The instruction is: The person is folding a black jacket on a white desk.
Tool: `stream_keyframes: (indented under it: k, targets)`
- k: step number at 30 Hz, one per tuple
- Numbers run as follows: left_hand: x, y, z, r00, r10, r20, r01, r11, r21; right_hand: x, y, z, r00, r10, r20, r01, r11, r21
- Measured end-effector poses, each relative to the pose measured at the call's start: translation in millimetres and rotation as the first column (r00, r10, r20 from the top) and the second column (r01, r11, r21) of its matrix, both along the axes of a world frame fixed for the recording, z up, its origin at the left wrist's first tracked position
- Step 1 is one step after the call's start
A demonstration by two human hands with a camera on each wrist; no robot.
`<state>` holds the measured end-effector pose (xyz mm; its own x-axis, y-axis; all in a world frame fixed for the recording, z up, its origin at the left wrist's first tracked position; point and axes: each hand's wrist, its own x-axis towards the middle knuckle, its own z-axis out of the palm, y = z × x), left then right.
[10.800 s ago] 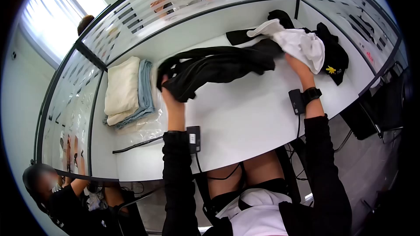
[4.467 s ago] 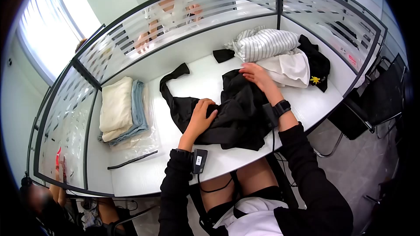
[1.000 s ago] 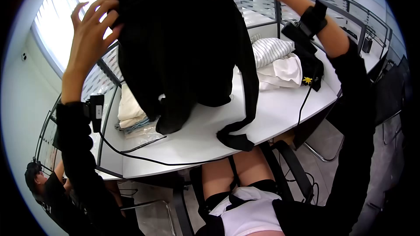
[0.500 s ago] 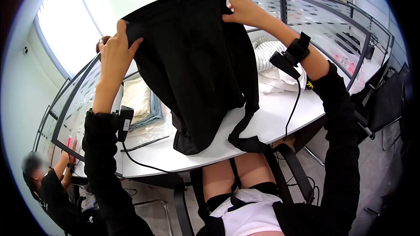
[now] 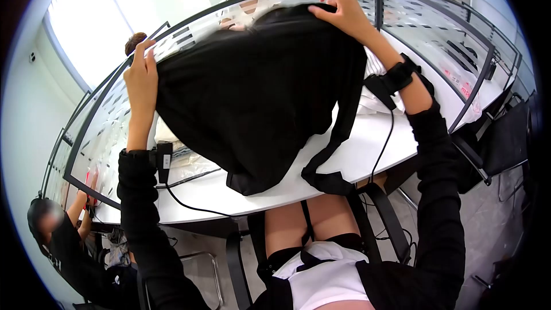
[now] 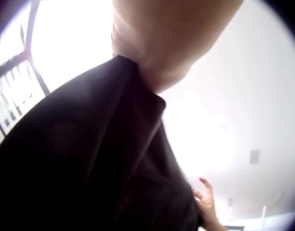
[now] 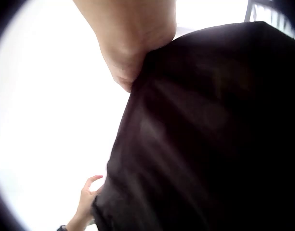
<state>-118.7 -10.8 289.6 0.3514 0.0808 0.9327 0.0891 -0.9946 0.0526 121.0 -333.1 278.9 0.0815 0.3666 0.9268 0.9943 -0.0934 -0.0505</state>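
A black garment [image 5: 252, 97] hangs spread out above the desk between my raised hands, its lower end close over the desktop. My left hand [image 5: 142, 80] pinches one upper corner, and my right hand [image 5: 346, 16] pinches the other. A long narrow black strip [image 5: 324, 178] dangles from its right side to the desk's front edge. In the left wrist view the cloth [image 6: 89, 144] falls in folds from my left hand [image 6: 171, 43]. The right wrist view has my right hand [image 7: 135, 38] at the top edge of the fabric [image 7: 200, 125], fingertips mostly hidden.
Behind the garment, partly hidden, lie folded cream and blue clothes [image 5: 172, 140] on the left and white clothes [image 5: 370, 100] on the right. Clear panels with dark frames [image 5: 379, 6] border the desk [image 5: 367, 152]. Cables hang from both wrist cameras. Other people sit around.
The garment was first swung out, then spread on the desk, then lifted by both hands. In the last half second my hands have moved apart, pulling its top edge wider.
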Motion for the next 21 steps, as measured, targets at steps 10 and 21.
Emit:
stream_keyframes:
  k: [10, 21]
  targets:
    - [-37.3, -16.0, -6.7, 0.796, -0.125, -0.593, 0.083, 0.992, -0.099, -5.2, -35.9, -9.7, 0.989, -0.025, 0.149, 0.107, 0.814, -0.571]
    - [-24.3, 12.2, 14.3, 0.988, 0.134, 0.077, -0.125, 0.986, -0.112, 52.8, -45.0, -13.5, 0.79, -0.611, 0.059, 0.589, 0.781, 0.207]
